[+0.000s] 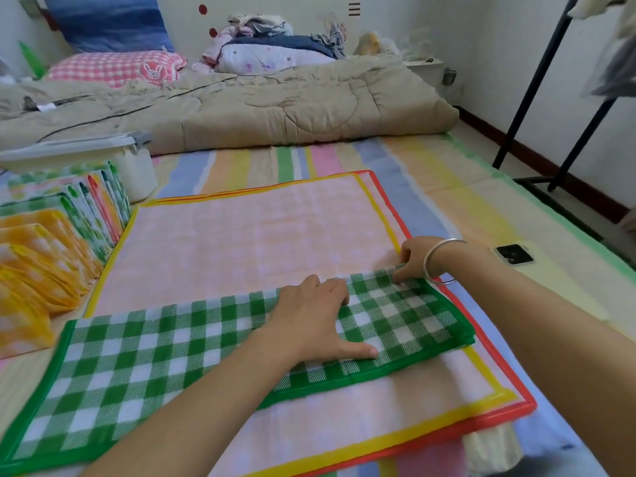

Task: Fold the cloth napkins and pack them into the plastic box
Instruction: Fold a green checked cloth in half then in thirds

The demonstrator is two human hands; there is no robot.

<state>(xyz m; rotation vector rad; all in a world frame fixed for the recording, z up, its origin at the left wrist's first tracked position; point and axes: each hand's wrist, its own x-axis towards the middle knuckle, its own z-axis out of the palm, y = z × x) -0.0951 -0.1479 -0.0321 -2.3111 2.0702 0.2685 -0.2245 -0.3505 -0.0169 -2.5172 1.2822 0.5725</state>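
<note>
Fingers of our left hand (309, 321) lie flat on the folded green-and-white checked cloth napkin (137, 356); our right hand (414, 258) pinches its far corner. It rests on 2 pink napkins (258, 235). The white plastic box (134, 173) stands far left.

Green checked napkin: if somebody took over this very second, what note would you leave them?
Left hand presses flat on the green checked napkin, which is folded into a strip. Right hand pinches its far right corner.
It lies on unfolded napkins: the yellow-bordered napkin on top, the red-bordered napkin beneath.
Done: folded napkins stand in rows at left.
Left: finish this fold, fold the rest, and pack all into the plastic box behind the rows.
</note>
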